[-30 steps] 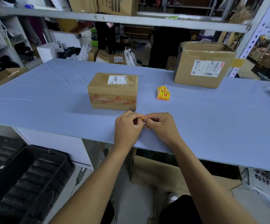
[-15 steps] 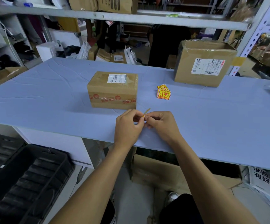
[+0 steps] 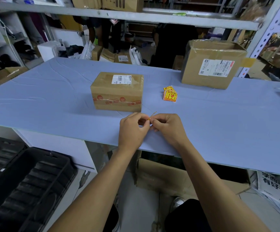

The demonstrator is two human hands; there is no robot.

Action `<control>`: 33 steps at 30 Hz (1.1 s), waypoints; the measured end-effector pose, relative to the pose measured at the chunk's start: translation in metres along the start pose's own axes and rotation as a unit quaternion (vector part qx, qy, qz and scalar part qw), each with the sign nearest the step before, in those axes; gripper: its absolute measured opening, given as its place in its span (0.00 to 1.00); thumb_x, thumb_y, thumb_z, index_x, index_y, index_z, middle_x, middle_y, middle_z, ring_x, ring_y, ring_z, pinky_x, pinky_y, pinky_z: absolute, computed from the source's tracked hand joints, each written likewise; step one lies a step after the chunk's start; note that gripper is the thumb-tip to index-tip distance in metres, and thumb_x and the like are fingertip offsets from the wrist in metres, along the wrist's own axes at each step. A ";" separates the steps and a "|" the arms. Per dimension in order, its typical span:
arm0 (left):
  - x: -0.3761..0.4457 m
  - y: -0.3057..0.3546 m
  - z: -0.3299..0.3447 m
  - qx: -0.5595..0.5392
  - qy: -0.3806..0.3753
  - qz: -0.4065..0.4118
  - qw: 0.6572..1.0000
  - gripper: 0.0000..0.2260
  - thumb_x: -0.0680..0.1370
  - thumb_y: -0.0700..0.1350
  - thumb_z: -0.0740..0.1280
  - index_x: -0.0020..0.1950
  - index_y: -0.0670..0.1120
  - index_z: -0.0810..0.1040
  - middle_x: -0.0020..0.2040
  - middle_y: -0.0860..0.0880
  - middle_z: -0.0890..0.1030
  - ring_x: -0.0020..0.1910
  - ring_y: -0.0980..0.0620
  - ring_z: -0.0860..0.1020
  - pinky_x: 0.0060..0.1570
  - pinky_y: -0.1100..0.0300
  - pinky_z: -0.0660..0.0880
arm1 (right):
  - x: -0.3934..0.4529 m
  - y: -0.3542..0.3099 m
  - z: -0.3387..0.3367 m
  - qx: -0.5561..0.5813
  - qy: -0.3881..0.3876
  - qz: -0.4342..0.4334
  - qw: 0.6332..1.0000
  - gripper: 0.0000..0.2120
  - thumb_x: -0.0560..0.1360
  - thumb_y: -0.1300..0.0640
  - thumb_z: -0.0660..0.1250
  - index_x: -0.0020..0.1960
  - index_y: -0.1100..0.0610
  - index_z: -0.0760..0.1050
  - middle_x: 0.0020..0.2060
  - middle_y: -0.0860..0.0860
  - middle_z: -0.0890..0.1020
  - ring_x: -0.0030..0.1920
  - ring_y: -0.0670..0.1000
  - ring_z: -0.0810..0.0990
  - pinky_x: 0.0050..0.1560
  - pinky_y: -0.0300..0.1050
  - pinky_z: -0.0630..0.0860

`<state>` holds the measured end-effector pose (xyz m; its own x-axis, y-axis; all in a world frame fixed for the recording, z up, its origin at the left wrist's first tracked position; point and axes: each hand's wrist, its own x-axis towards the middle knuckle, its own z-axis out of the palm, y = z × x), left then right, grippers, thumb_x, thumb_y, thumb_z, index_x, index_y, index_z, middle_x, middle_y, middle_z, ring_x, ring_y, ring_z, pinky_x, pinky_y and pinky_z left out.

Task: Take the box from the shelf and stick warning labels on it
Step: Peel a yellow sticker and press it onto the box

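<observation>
Yellow label (image 3: 150,117): I see it pinched edge-on between both my hands, a thin strip sticking up
Left hand (image 3: 132,129): fingertips closed on the label
Right hand (image 3: 168,127): fingertips closed on it too, touching the left
Box (image 3: 117,92): just beyond my hands on the blue table (image 3: 52,97), upright
Label stack (image 3: 170,94): right of the box, apart
Larger box (image 3: 211,64): far right
</observation>
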<state>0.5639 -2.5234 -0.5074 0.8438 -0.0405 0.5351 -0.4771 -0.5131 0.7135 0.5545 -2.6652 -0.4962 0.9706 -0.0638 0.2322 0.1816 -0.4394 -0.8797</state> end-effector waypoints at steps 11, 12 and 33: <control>0.001 0.001 -0.001 -0.012 0.002 -0.025 1.000 0.04 0.75 0.40 0.70 0.44 0.43 0.85 0.40 0.50 0.85 0.39 0.53 0.82 0.47 0.49 0.80 | 0.001 0.001 0.002 -0.004 0.001 -0.003 1.000 0.09 0.76 0.62 0.68 0.42 0.56 0.86 0.32 0.49 0.85 0.33 0.40 0.79 0.42 0.41 0.78; 0.001 0.001 -0.001 -0.015 0.000 -0.031 0.999 0.04 0.75 0.41 0.70 0.44 0.44 0.85 0.40 0.50 0.85 0.39 0.53 0.82 0.47 0.49 0.80 | 0.001 0.001 0.002 0.002 0.002 0.001 1.000 0.09 0.76 0.62 0.68 0.41 0.56 0.86 0.33 0.50 0.85 0.34 0.41 0.80 0.43 0.42 0.79; 0.007 -0.002 -0.007 -0.062 0.043 -0.154 0.985 0.04 0.78 0.40 0.67 0.46 0.43 0.82 0.40 0.51 0.81 0.43 0.49 0.79 0.43 0.56 0.75 | -0.010 0.007 -0.014 -0.024 0.119 0.086 0.989 0.08 0.73 0.60 0.67 0.37 0.57 0.83 0.32 0.48 0.84 0.37 0.49 0.81 0.41 0.44 0.76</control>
<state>0.5689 -2.5163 -0.5016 0.9321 0.1764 0.3163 -0.2314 -0.3816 0.8949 0.5439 -2.6797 -0.4986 0.9206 -0.3480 0.1772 0.0037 -0.4459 -0.8951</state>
